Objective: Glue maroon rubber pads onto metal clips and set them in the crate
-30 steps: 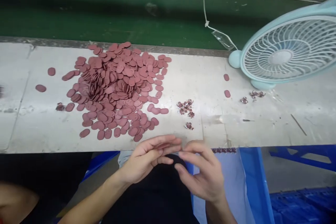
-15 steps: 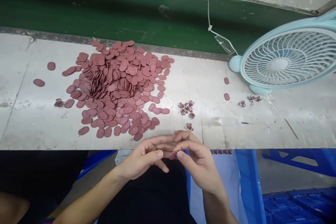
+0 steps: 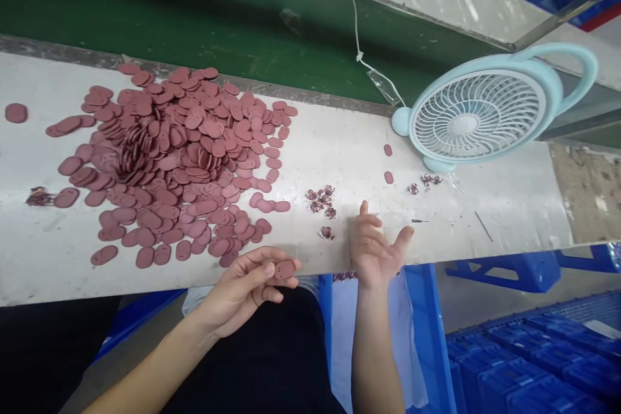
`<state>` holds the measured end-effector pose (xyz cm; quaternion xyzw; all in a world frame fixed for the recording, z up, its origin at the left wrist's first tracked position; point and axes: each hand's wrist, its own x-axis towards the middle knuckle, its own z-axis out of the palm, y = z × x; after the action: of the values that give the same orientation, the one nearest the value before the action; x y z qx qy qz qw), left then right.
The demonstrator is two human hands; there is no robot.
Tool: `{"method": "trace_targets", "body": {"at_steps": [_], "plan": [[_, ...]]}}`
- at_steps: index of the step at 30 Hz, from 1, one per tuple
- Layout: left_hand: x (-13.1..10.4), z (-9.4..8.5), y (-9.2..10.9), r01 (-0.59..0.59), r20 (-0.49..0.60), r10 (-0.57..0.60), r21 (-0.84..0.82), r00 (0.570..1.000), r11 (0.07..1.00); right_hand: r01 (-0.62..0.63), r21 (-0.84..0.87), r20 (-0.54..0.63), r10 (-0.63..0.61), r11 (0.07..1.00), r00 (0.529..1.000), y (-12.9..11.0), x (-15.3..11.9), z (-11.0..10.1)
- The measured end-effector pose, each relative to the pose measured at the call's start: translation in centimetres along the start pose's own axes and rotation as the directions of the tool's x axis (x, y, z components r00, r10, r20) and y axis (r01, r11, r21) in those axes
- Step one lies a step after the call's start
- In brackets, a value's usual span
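My left hand (image 3: 247, 284) pinches a dusky-red oval tag (image 3: 284, 269) between thumb and fingers, just over the table's front edge. Small holes show in the tag's face. To the right, my right hand (image 3: 376, 246) is held with fingers spread and holds nothing. A little left of it lie small shiny reddish, claw-like pieces (image 3: 320, 198), with one more piece (image 3: 326, 233) nearer the edge. A large heap of the same oval tags (image 3: 194, 142) covers the left part of the table.
A light-blue fan (image 3: 478, 116) stands at the right rear, its white cable (image 3: 356, 19) running up. Two loose tags (image 3: 388, 163), more shiny pieces (image 3: 427, 181) and a thin dark tool (image 3: 420, 221) lie nearby. A blue crate (image 3: 429, 336) with a white liner stands below the edge.
My right hand has let go of the tag and moved right over the table, its fingers opening. The tag stays in my left hand. The view has swung to the right.
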<state>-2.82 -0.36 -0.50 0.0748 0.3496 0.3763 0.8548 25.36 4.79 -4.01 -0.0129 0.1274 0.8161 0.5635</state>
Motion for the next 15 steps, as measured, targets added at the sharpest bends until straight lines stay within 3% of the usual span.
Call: {"method": "trace_targets", "body": {"at_steps": [3,5,7,9,10,12,15], "plan": [[-0.1,0.0,-0.2,0.005,-0.003,-0.005,-0.016,1.000,1.000,0.089,0.275,0.016,-0.097,0.957,0.995,-3.4,1.1,-1.0],[-0.3,0.1,-0.4,-0.003,0.003,0.003,-0.027,1.000,1.000,0.175,0.303,0.000,-0.184,0.937,0.983,-3.8,1.3,-0.8],[-0.4,0.2,-0.5,-0.018,0.014,0.019,-0.040,1.000,0.999,0.193,0.270,-0.040,-0.189,0.943,0.981,-2.7,1.1,0.2],[-0.5,0.4,-0.6,-0.031,0.023,0.032,-0.056,0.999,0.998,0.211,0.069,-0.091,-0.205,0.975,0.975,-0.2,0.5,1.8],[-0.4,0.5,-0.7,-0.034,0.025,0.036,-0.064,0.999,0.997,0.226,-0.137,-0.114,-0.242,0.964,0.964,1.4,0.1,2.7],[-0.3,0.8,-0.9,-0.036,0.032,0.039,-0.083,0.999,0.996,0.193,-0.590,-0.110,-0.315,0.784,0.943,4.9,-0.8,4.2],[-0.2,1.3,-1.4,-0.041,0.028,0.044,-0.103,0.999,0.994,0.165,-0.891,-0.030,-0.416,0.423,0.909,9.8,-2.0,5.5]]}}
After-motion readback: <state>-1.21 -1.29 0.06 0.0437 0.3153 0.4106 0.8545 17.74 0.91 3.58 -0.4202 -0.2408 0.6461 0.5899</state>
